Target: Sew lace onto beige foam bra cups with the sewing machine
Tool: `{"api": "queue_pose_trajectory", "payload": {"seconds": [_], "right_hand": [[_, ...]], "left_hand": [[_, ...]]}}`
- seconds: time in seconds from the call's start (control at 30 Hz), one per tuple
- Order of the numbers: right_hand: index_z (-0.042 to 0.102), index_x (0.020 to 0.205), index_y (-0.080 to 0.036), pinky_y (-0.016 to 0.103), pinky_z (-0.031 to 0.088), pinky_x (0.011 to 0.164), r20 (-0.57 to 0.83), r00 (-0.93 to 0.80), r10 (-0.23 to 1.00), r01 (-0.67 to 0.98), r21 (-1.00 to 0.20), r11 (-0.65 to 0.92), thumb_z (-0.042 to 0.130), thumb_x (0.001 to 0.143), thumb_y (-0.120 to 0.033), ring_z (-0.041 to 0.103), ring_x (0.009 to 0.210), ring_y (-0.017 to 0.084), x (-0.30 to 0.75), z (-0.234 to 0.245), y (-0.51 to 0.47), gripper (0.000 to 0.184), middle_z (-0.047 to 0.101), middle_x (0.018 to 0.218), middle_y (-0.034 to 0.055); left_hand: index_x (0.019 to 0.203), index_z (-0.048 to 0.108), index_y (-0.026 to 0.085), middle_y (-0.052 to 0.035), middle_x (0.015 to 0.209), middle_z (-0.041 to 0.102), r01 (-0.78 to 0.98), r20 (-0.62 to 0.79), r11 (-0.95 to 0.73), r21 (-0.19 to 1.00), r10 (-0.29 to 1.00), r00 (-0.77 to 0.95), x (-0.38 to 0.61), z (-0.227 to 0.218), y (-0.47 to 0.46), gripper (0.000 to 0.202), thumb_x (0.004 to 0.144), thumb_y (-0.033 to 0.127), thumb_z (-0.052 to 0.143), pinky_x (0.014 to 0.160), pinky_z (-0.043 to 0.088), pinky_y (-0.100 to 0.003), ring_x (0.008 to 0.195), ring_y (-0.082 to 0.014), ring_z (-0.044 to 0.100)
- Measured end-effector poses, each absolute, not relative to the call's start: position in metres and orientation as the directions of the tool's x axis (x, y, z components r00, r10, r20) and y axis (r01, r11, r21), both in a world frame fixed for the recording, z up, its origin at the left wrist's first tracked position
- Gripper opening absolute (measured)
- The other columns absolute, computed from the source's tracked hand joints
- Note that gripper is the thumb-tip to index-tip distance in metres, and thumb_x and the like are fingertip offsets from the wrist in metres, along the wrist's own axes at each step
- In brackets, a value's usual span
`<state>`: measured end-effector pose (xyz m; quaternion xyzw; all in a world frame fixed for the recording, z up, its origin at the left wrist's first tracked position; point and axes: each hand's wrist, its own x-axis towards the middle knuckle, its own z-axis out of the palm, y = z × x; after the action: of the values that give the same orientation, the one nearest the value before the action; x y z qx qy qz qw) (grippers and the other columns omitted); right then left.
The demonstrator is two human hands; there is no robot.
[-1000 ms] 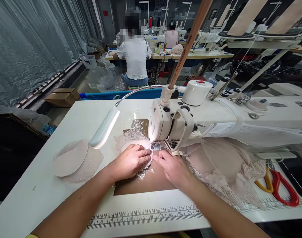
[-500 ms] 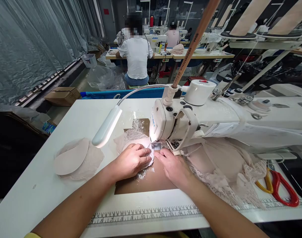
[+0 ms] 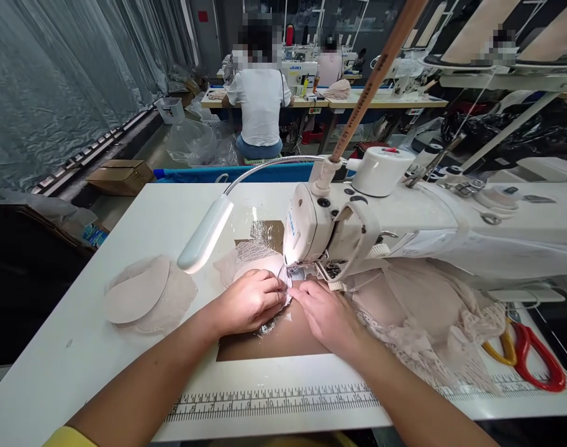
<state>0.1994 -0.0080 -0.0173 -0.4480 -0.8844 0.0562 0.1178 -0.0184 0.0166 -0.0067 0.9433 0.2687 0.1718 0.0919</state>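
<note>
My left hand lies curled on a pale lace cup piece, fingertips pressing it down just left of the needle of the white sewing machine. My right hand rests flat with fingers together on the beige lace fabric, its fingertips touching the same piece under the presser foot. Both hands sit on a brown mat set into the white table. The needle area is lit by a gooseneck lamp.
A stack of beige cups with lace lies at the left of the table. Red and yellow scissors lie at the right. A printed ruler runs along the front edge. Other people sit at machines behind.
The hands have hardly moved; both stay at the presser foot, shifted slightly forward. The view has drifted a little to the right and up.
</note>
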Motion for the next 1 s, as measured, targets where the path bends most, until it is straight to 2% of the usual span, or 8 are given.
{"api": "queue_pose_trajectory", "payload": {"seconds": [0.13,0.37,0.6,0.77,0.87,1.0], "right_hand": [[0.065,0.111,-0.02,0.028,0.035,0.066,0.135,-0.589,0.797,0.775,-0.186,0.604,0.047,0.082,-0.004,0.052,0.079,0.018,0.1978,-0.017,-0.0088,0.038,0.061,0.09,0.005],[0.065,0.109,-0.02,0.028,0.034,0.067,0.131,-0.582,0.803,0.794,-0.123,0.595,0.046,0.079,0.0,0.051,0.078,0.018,0.1955,-0.016,-0.0091,0.041,0.061,0.089,0.0049],[0.063,0.119,-0.021,0.028,0.035,0.061,0.167,-0.514,0.841,0.843,-0.082,0.531,0.048,0.079,-0.004,0.053,0.075,0.018,0.1936,-0.018,-0.0029,0.047,0.065,0.093,0.0061],[0.061,0.125,-0.023,0.029,0.039,0.063,0.138,-0.43,0.892,0.896,-0.058,0.441,0.046,0.083,-0.007,0.057,0.074,0.019,0.1941,-0.0174,-0.0034,0.047,0.068,0.101,0.0071],[0.061,0.124,-0.023,0.029,0.042,0.066,0.157,-0.415,0.896,0.897,-0.095,0.432,0.044,0.086,-0.009,0.06,0.078,0.019,0.1949,-0.017,-0.0045,0.044,0.068,0.103,0.0075],[0.063,0.119,-0.021,0.027,0.042,0.07,0.205,-0.501,0.841,0.821,-0.196,0.537,0.042,0.087,-0.008,0.059,0.083,0.018,0.1965,-0.0171,-0.006,0.04,0.067,0.102,0.0069]], "left_hand": [[0.111,0.064,0.016,-0.0101,0.117,0.066,0.523,0.298,-0.815,0.251,0.579,0.759,-0.0146,-0.0088,0.0169,0.028,0.098,0.025,0.042,0.085,0.047,-0.036,0.098,-0.0218,0.056],[0.115,0.063,0.016,-0.0106,0.123,0.063,0.565,0.289,-0.8,0.203,0.6,0.746,-0.014,-0.0139,0.0182,0.03,0.098,0.027,0.041,0.087,0.047,-0.039,0.102,-0.0231,0.056],[0.117,0.061,0.015,-0.0125,0.122,0.062,0.586,0.303,-0.789,0.186,0.614,0.729,-0.0149,-0.0143,0.0201,0.031,0.097,0.026,0.042,0.084,0.046,-0.04,0.099,-0.0242,0.055],[0.112,0.063,0.017,-0.0123,0.115,0.062,0.554,0.302,-0.807,0.204,0.591,0.748,-0.017,-0.0081,0.0176,0.027,0.096,0.027,0.043,0.085,0.045,-0.038,0.101,-0.0238,0.054],[0.109,0.065,0.018,-0.0117,0.108,0.063,0.506,0.296,-0.836,0.212,0.549,0.782,-0.0175,-0.006,0.0158,0.026,0.096,0.028,0.045,0.084,0.045,-0.037,0.096,-0.0223,0.054],[0.101,0.068,0.018,-0.0104,0.106,0.065,0.459,0.291,-0.86,0.222,0.508,0.811,-0.0176,-0.0082,0.015,0.024,0.095,0.026,0.045,0.084,0.045,-0.036,0.094,-0.021,0.055]]}}
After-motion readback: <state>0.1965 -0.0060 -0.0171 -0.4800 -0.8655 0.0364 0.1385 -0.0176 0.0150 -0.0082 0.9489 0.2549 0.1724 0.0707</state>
